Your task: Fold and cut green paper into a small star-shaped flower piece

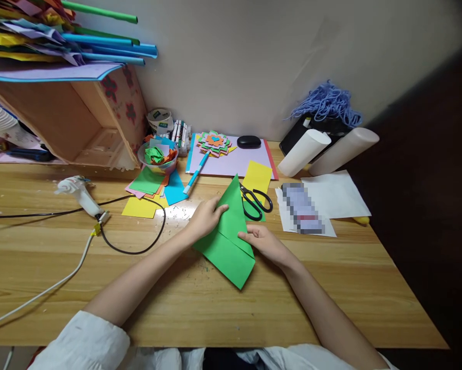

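Note:
A sheet of green paper [231,254], folded over along a diagonal so that its upper part comes to a point, is held above the table between both hands. My left hand [205,220] grips its left edge, thumb on top and the other fingers out of sight beneath. On the right edge, my right hand [263,242] pinches the paper between thumb and curled fingers. Black-handled scissors [257,201] lie just beyond the sheet, their blades partly hidden behind it. A yellow paper sheet [257,176] lies under the scissors' far end.
Coloured paper squares [148,181] and a tub of scraps [157,156] are at left, near a cable [134,252]. A layered paper flower [214,142] rests on a lilac board [231,162]. A phone [303,208] and white paper rolls [305,152] stand to the right.

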Demonstrator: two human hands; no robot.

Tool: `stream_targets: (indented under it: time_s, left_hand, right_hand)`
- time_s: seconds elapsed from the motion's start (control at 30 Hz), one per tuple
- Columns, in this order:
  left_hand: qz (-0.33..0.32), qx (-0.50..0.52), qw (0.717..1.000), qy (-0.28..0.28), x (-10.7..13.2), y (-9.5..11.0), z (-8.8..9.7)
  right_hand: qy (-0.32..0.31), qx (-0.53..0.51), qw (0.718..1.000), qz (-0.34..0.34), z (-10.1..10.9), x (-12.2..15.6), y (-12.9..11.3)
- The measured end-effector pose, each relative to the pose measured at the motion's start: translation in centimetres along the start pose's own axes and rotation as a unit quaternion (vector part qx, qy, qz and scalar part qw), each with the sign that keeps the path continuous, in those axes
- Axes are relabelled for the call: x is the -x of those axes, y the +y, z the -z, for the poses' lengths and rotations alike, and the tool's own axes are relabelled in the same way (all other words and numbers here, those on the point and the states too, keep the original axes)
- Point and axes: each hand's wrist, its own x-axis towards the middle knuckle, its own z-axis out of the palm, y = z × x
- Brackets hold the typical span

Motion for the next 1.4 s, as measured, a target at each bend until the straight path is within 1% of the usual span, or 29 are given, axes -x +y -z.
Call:
stream_targets:
  time_s: [0.13, 0.2, 0.27, 0.33, 0.43, 0.57, 0.63, 0.73, 0.8, 0.9, 1.03, 1.1, 1.13, 1.2, 1.27, 1.3, 1.37, 1.4]
  left_hand:
    - [-0.032, -0.044, 0.998, -0.010, -0.1, 0.4, 1.1]
    - [-0.035, -0.071, 0.997, -0.002, -0.1, 0.5, 1.4]
    - [-0.039, -0.079, 0.996, 0.004, -0.2, 0.4, 1.5]
    - [-0.045, -0.068, 0.997, 0.007, -0.4, 0.3, 1.6]
    - [-0.049, -0.036, 0.998, 0.008, -0.6, 0.2, 1.7]
    - [-0.037, -0.007, 0.999, 0.006, -0.8, 0.1, 1.8]
    - [-0.033, -0.003, 0.999, 0.006, -0.8, 0.0, 1.7]
    - [-0.034, -0.018, 0.999, 0.028, -0.8, -0.2, 1.7]
    - [-0.035, -0.024, 0.998, 0.035, -0.8, -0.3, 1.6]
    - [-0.032, -0.025, 0.999, 0.026, -0.8, -0.3, 1.8]
    - [-0.027, -0.025, 0.999, 0.019, -0.9, -0.1, 2.2]
    - [-0.033, -0.025, 0.999, 0.000, -0.7, 0.2, 2.5]
    - [-0.045, -0.025, 0.998, -0.022, -0.6, 0.3, 2.5]
    - [-0.078, -0.025, 0.993, -0.089, -0.4, 0.5, 2.5]
    - [-0.104, -0.034, 0.983, -0.150, -0.1, 0.6, 2.4]
    - [-0.109, -0.041, 0.979, -0.168, 0.0, 0.7, 2.3]
    - [-0.106, -0.062, 0.977, -0.173, 0.2, 0.8, 2.3]
    - [-0.100, -0.077, 0.979, -0.158, 0.3, 1.1, 2.4]
  right_hand:
    - [0.012, -0.006, 1.000, -0.008, -0.5, 0.3, -0.1]
    - [-0.005, -0.014, 1.000, -0.001, -0.5, 0.3, -0.2]
    - [-0.036, -0.010, 0.999, 0.005, -0.2, 0.2, -0.3]
    - [-0.049, 0.001, 0.999, 0.000, 0.0, 0.2, -0.4]
    - [-0.042, 0.005, 0.999, -0.014, 0.4, 0.3, -0.4]
    - [-0.068, -0.007, 0.997, -0.022, 0.5, 0.3, -0.4]
    - [-0.074, 0.003, 0.997, -0.029, 0.5, 0.3, -0.4]
    - [-0.078, 0.002, 0.996, -0.031, 0.4, 0.3, -0.5]
    - [-0.095, -0.012, 0.995, -0.028, 0.4, 0.3, -0.5]
    - [-0.131, -0.025, 0.990, -0.037, 0.5, 0.5, -0.5]
    - [-0.159, -0.021, 0.986, -0.055, 0.9, 0.7, -0.5]
    - [-0.180, -0.015, 0.982, -0.052, 0.9, 0.7, -0.6]
    - [-0.185, -0.021, 0.982, -0.042, 0.9, 0.7, -0.6]
    - [-0.178, -0.051, 0.983, -0.007, 0.6, 0.6, -0.6]
    - [-0.152, -0.068, 0.986, 0.018, 0.2, 0.5, -0.6]
    - [-0.134, -0.059, 0.989, 0.020, 0.0, 0.4, -0.5]
    - [-0.086, -0.019, 0.996, 0.007, -0.1, 0.2, -0.4]
    - [-0.053, -0.001, 0.999, 0.003, 0.0, 0.1, -0.3]
